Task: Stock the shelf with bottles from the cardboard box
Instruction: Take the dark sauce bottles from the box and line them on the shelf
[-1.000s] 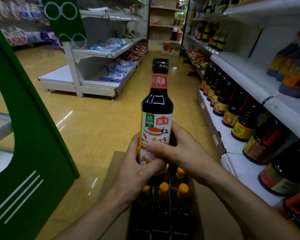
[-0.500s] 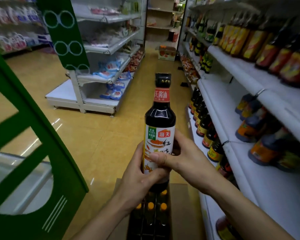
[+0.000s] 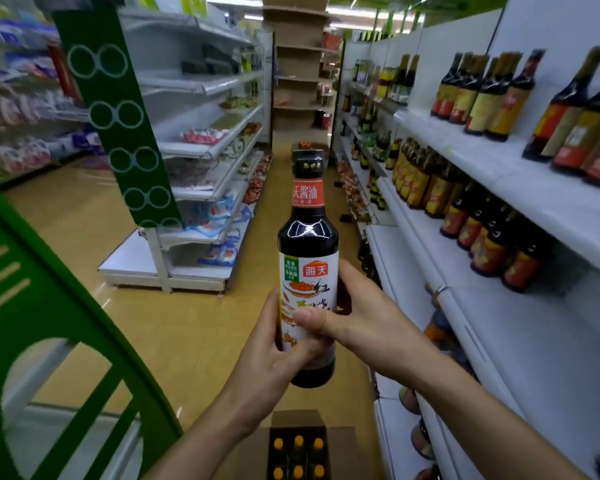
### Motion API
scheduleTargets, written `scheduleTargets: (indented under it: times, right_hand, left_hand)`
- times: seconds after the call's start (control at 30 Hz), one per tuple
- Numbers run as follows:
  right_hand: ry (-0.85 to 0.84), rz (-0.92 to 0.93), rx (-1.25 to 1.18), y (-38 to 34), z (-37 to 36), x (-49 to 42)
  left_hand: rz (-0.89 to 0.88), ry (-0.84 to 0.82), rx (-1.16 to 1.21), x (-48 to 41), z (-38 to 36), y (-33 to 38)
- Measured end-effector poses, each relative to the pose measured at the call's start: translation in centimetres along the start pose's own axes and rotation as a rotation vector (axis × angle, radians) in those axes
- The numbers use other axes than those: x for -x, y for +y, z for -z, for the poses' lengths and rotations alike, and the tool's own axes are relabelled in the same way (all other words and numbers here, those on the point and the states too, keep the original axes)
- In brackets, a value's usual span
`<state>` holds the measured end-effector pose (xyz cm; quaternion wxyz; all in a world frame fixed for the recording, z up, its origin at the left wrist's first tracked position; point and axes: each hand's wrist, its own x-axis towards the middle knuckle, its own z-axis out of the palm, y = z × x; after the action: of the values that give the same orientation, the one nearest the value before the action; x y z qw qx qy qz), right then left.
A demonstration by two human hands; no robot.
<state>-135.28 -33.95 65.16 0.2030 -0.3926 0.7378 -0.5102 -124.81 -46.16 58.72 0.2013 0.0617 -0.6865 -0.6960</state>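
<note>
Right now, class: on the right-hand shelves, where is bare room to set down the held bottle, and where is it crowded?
Bare: the middle shelf, on the near side of its dark bottle row, and the upper shelf's front strip before its bottles. Crowded: farther along the middle shelf, where bottles stand packed together.

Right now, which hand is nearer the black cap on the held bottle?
Right. The right hand grips the bottle at its label, below the black cap. The left hand holds the bottle's bottom end, farther down from the cap.
</note>
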Motion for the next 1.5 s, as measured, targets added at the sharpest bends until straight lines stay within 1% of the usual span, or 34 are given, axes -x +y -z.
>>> scheduleTargets:
  times: [0.17,0.27,0.43,0.57,0.73,0.8,0.93,1.1,1.3,1.5]
  right_hand:
    - [0.041,0.008,0.014,-6.8,2.4,0.2]
    - [0.081,0.025,0.048,-9.5,3.7,0.9]
    - [0.162,0.034,0.048,-12.3,6.4,3.0]
    - [0.244,0.035,0.059,-13.5,9.1,5.7]
    - [0.351,0.007,0.082,-14.1,13.1,10.1]
    - [0.411,-0.017,0.078,-14.1,15.2,12.0]
    - [0.478,-0.056,0.103,-14.1,19.2,15.9]
    - [0.593,-0.093,0.146,-13.7,23.5,20.8]
    - [0.746,-0.147,0.191,-12.5,26.7,26.0]
    - [0.905,-0.205,0.230,-11.9,28.6,30.2]
  left_hand:
    - [-0.032,-0.024,0.016,-0.8,-0.4,7.1]
    - [-0.060,-0.058,0.017,-1.1,-1.1,10.2]
    - [-0.083,-0.138,0.019,-1.7,-3.3,13.6]
    - [-0.116,-0.201,0.029,-2.1,-6.4,15.1]
    - [-0.132,-0.314,0.048,-2.7,-11.8,16.0]
    - [-0.132,-0.359,0.056,-2.9,-14.6,16.4]
    - [-0.168,-0.423,0.077,-2.8,-20.4,17.2]
    - [-0.180,-0.549,0.128,-2.4,-27.0,17.8]
    - [-0.166,-0.695,0.188,-1.4,-33.6,17.6]
    - [-0.161,-0.860,0.209,-0.9,-38.7,17.7]
